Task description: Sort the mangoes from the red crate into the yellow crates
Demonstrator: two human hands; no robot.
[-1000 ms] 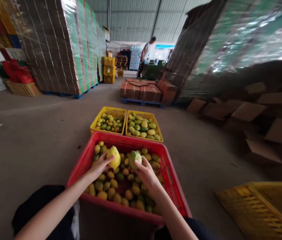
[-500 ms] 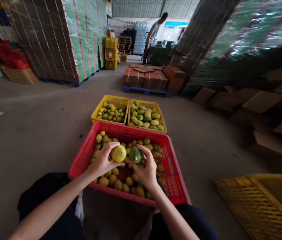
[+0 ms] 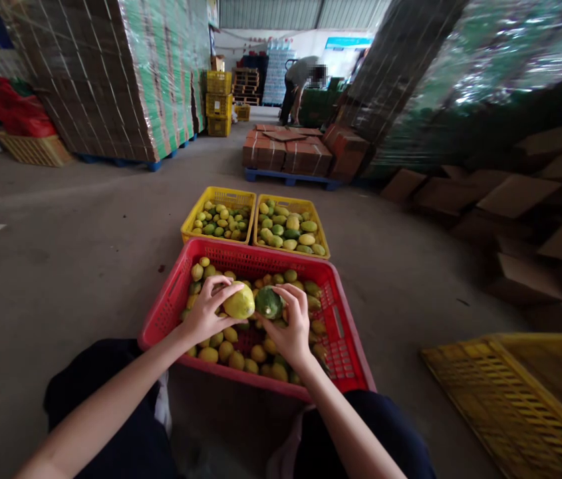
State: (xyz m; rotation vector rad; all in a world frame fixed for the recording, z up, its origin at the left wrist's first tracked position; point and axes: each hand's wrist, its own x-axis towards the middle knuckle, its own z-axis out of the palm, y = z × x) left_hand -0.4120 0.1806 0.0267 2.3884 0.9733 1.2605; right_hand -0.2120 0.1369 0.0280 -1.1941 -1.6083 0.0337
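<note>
While in separate hands (image 3: 211, 309) (image 3: 294, 326), yellow fruit (image 3: 239, 301), green fruit (image 3: 267, 302), both roughly end-on.

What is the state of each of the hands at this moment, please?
Left hand: closed around a yellow fruit.
Right hand: closed around a dark green fruit.

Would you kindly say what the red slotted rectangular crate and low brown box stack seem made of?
Red slotted rectangular crate: probably semi-matte plastic, given its perforated walls. Low brown box stack: likely matte cardboard, judging by flat, dull faces.
</note>
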